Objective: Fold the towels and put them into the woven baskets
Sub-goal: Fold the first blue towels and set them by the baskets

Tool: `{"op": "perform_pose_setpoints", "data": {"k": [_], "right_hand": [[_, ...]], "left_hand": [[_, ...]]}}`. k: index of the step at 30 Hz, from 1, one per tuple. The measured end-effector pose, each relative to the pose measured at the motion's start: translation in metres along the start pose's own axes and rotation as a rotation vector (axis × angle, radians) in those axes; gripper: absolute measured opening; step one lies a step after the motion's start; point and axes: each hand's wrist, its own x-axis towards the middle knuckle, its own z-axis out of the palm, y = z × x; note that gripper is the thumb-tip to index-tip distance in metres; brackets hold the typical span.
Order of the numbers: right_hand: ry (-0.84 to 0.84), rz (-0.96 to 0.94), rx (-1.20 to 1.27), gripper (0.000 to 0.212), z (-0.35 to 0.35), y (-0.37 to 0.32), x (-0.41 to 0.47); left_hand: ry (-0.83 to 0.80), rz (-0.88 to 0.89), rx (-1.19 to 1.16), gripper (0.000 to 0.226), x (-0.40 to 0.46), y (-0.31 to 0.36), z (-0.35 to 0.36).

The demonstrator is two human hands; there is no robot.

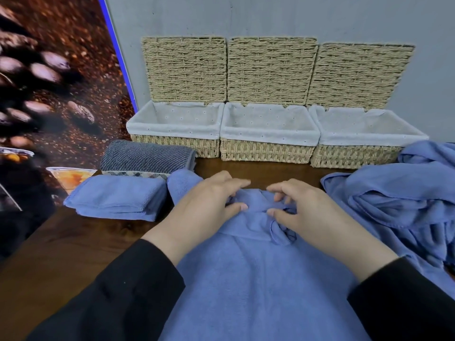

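A blue towel [258, 279] lies spread on the dark wooden table [61, 254] in front of me, its far edge bunched. My left hand [209, 200] and my right hand [302, 210] both pinch that bunched far edge, thumbs and fingers curled on the cloth. Three woven baskets with white liners stand along the wall, lids up: left [174, 143], middle [268, 148], right [357, 153]. All three look empty. A folded blue towel [115, 198] lies at the left, a folded grey towel [147, 156] behind it.
A heap of unfolded blue towels [398, 193] lies at the right, reaching the right basket. A patterned strip [135, 174] shows under the grey towel. A picture panel of coffee beans [49, 94] stands at the left, beside the grey wall.
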Motion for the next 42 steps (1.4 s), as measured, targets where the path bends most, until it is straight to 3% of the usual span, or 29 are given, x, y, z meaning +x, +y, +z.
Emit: {"op": "perform_pose_setpoints", "data": {"k": [2, 3, 5, 7, 11, 12, 14, 17, 19, 21, 22, 24, 25, 27, 30, 32, 34, 37, 42], "right_hand": [[-0.065, 0.052, -0.026, 0.037, 0.001, -0.001, 0.0], [-0.075, 0.067, -0.032, 0.03, 0.0, -0.002, 0.0], [-0.062, 0.08, -0.047, 0.013, -0.001, -0.003, 0.0], [-0.037, 0.06, -0.056, 0.02, 0.0, -0.002, 0.0], [0.335, -0.209, 0.016, 0.014, -0.01, -0.013, 0.0], [0.331, -0.247, 0.034, 0.015, -0.018, -0.016, -0.002], [0.16, -0.286, 0.052, 0.018, -0.026, -0.019, -0.009], [-0.12, -0.19, 0.184, 0.03, -0.022, -0.016, -0.014], [-0.113, -0.113, 0.13, 0.028, -0.016, -0.01, -0.012], [-0.132, -0.06, 0.025, 0.022, -0.013, -0.007, -0.009], [-0.185, -0.041, -0.007, 0.033, -0.013, -0.007, -0.008], [-0.26, -0.031, -0.077, 0.046, -0.01, -0.006, -0.008], [-0.254, -0.055, -0.11, 0.039, -0.009, -0.006, -0.008], [-0.187, -0.098, -0.122, 0.018, -0.011, -0.009, -0.008], [-0.049, -0.112, -0.065, 0.031, -0.017, -0.01, -0.008], [0.096, -0.136, -0.016, 0.03, -0.02, -0.013, -0.009], [0.24, -0.13, 0.048, 0.026, -0.02, -0.014, -0.009], [0.381, 0.005, 0.167, 0.025, -0.022, -0.012, -0.006], [0.427, 0.11, 0.17, 0.015, -0.033, 0.003, -0.005]], "left_hand": [[-0.05, 0.001, 0.064, 0.017, 0.001, 0.001, 0.003], [-0.052, 0.003, 0.078, 0.009, 0.001, 0.002, 0.004], [-0.01, 0.011, 0.086, 0.006, 0.001, 0.005, 0.007], [0.115, 0.03, 0.102, 0.007, 0.002, 0.009, 0.006], [0.381, 0.157, 0.058, 0.006, -0.001, 0.022, -0.012], [0.364, 0.223, 0.044, 0.007, -0.003, 0.025, -0.018], [0.21, 0.334, 0.03, 0.019, -0.008, 0.025, -0.026], [0.0, 0.305, -0.031, 0.042, -0.014, 0.021, -0.03], [-0.016, 0.257, -0.036, 0.04, -0.013, 0.018, -0.027], [-0.034, 0.198, -0.019, 0.015, -0.01, 0.014, -0.022], [-0.056, 0.166, 0.012, 0.016, -0.009, 0.013, -0.02], [-0.122, 0.142, 0.113, 0.044, -0.005, 0.005, -0.015], [-0.152, 0.129, 0.175, 0.051, -0.004, 0.004, -0.013], [-0.194, 0.075, 0.286, 0.051, -0.004, 0.007, -0.014], [-0.037, 0.087, 0.292, 0.024, -0.003, 0.009, -0.016], [0.067, 0.081, 0.254, 0.027, -0.005, 0.009, -0.018], [0.07, 0.053, 0.206, 0.035, -0.006, 0.011, -0.019], [0.079, -0.033, 0.162, 0.032, -0.008, 0.015, -0.023], [0.177, -0.107, 0.057, 0.016, -0.007, 0.012, -0.027]]}}
